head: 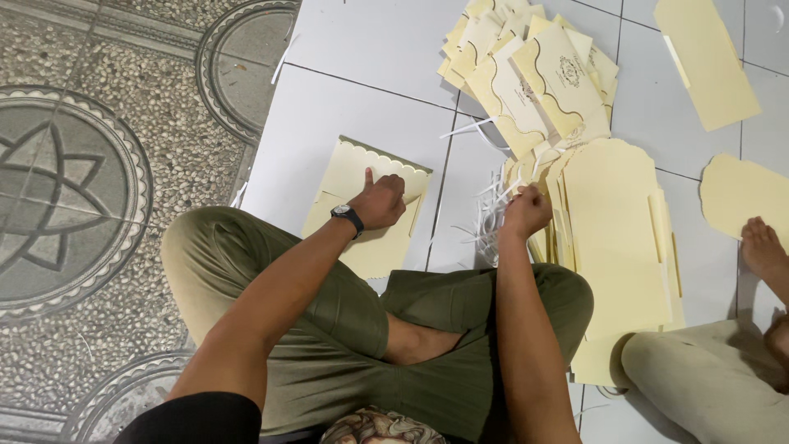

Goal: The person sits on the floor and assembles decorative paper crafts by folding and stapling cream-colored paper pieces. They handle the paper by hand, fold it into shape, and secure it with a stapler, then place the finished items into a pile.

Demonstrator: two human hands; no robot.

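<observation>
Left hand point(380, 200) is pressing down, fingers curled, on a cream scalloped card point(367, 205) lying on the floor point(370, 57). Right hand point(526, 210) is pinching white paper strips point(491, 215), with the flat card stack point(616, 238) sitting just right of it.

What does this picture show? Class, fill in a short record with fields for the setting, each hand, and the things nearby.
Setting: person seated cross-legged on a white tiled floor
Left hand: fist pressed on a cream scalloped card; black wristwatch on the wrist
Right hand: closed on thin white strips
Nearby: stack of flat cream cards, fanned pile of folded cards
Other person: bare foot at right
</observation>
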